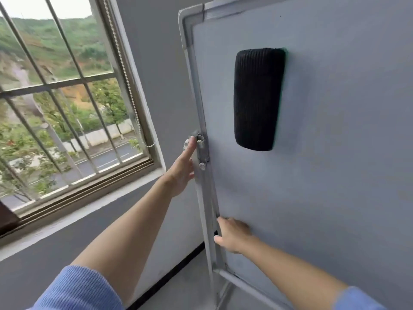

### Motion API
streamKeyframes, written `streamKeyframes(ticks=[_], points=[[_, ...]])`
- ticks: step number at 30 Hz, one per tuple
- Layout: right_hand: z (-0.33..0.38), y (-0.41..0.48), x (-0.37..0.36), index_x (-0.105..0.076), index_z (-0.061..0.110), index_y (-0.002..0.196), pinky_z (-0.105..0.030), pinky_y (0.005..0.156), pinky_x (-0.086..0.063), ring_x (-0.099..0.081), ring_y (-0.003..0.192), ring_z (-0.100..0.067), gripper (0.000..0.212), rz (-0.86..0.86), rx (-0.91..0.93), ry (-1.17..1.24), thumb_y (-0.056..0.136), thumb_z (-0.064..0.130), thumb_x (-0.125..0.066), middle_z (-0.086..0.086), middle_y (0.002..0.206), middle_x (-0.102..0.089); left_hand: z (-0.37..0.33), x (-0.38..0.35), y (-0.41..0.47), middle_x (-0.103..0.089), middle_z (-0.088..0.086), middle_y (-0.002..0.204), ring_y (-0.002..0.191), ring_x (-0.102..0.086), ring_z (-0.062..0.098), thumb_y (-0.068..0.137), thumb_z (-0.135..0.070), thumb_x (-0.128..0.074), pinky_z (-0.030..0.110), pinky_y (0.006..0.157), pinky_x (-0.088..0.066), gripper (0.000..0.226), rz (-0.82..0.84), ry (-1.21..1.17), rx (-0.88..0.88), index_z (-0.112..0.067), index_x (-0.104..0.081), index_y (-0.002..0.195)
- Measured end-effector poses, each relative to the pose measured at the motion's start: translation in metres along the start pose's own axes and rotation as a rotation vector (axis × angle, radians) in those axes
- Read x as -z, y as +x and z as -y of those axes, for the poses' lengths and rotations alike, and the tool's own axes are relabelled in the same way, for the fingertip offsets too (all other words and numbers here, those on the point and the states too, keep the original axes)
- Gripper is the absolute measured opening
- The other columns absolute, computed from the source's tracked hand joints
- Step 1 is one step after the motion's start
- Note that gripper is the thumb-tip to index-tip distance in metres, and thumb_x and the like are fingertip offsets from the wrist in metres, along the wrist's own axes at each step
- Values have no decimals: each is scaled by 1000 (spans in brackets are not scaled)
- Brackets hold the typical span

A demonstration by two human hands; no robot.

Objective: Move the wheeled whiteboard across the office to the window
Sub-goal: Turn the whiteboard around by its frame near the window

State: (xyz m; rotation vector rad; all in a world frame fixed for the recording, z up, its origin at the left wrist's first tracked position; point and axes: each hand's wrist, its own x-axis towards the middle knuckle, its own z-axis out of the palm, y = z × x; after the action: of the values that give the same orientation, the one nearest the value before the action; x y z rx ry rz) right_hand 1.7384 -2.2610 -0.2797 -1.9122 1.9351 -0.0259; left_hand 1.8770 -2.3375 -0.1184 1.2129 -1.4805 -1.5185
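Observation:
The whiteboard [324, 175] fills the right of the head view, its grey metal frame and side post running down the middle. A black eraser [257, 99] sticks to its surface. My left hand [182, 168] reaches to the post, fingers stretched and touching the metal clamp with knobs [201, 148]; whether it grips is not clear. My right hand [232, 234] is closed around the board's left edge lower down, fingers hooked behind the frame. The window [62, 97] with bars is just left of the board.
A grey wall [165, 86] stands between window and board. The white window sill [85, 213] juts out on the left. A bead cord [127, 79] hangs by the window frame. The stand's lower crossbar [245, 287] and grey floor show at the bottom.

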Motion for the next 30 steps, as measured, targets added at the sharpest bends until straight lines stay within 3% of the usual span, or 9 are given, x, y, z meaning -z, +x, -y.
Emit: streamKeyframes(ticks=[2,5,9,12,15,19,24,26,30], points=[[5,4,-1,-53,11,125,-36,76,-48,-63,103,-35,45,-16,-68,47,90,39,-53,-13,116,-66,0,5,12,-72,-7,106,96,-68,12,84,-80,-34,31,96,-44,49,112,-24,8,-51,-56,117],[17,1,-1,-59,13,124,-37,85,-52,-64,105,-34,46,-70,-195,138,88,41,-54,-11,116,-69,5,13,20,-67,-8,118,106,-61,16,60,-93,-49,32,93,-43,86,255,-9,-8,-43,-54,130],[48,-18,-16,-64,8,112,-36,85,-51,-63,105,-33,43,-264,-437,280,91,43,-52,-11,115,-68,9,15,6,-73,-18,113,106,-66,5,68,-90,-42,28,91,-44,70,383,38,-39,-43,-65,114],[84,-41,-33,-55,6,115,-36,84,-47,-61,109,-34,45,-406,-651,421,91,45,-57,-12,120,-62,9,19,-17,-76,-14,112,110,-67,9,77,-83,-44,32,104,-44,65,446,44,-81,-33,-70,110],[108,-69,-47,-45,4,128,-37,87,-47,-57,116,-35,63,-497,-795,504,87,49,-62,-15,129,-57,9,21,-53,-74,-5,121,115,-67,16,60,-90,-53,39,111,-43,95,500,67,-92,-24,-69,125],[131,-123,-55,-9,1,154,-39,106,-39,-40,138,-36,106,-580,-909,601,83,52,-68,-20,157,-28,15,23,-105,-77,8,110,103,-71,28,44,-98,-57,48,106,-48,104,515,67,-113,-15,-75,104],[162,-196,-80,6,10,157,-35,112,-34,-30,147,-27,125,-622,-942,657,73,51,-77,-9,166,-4,24,25,-171,-68,9,86,78,-65,23,39,-93,-68,52,95,-54,112,637,83,-154,-1,-72,104],[172,-229,-95,9,16,157,-36,112,-34,-29,147,-26,128,-623,-961,669,71,49,-80,-5,167,-2,25,25,-206,-64,7,77,70,-61,21,50,-85,-70,49,86,-58,103,695,90,-193,3,-69,102],[192,-287,-127,7,21,157,-38,111,-38,-32,146,-24,131,-671,-993,673,66,49,-83,-1,167,-5,32,24,-275,-67,-6,60,50,-58,13,76,-59,-75,31,63,-55,53,812,125,-204,-9,-68,90]])
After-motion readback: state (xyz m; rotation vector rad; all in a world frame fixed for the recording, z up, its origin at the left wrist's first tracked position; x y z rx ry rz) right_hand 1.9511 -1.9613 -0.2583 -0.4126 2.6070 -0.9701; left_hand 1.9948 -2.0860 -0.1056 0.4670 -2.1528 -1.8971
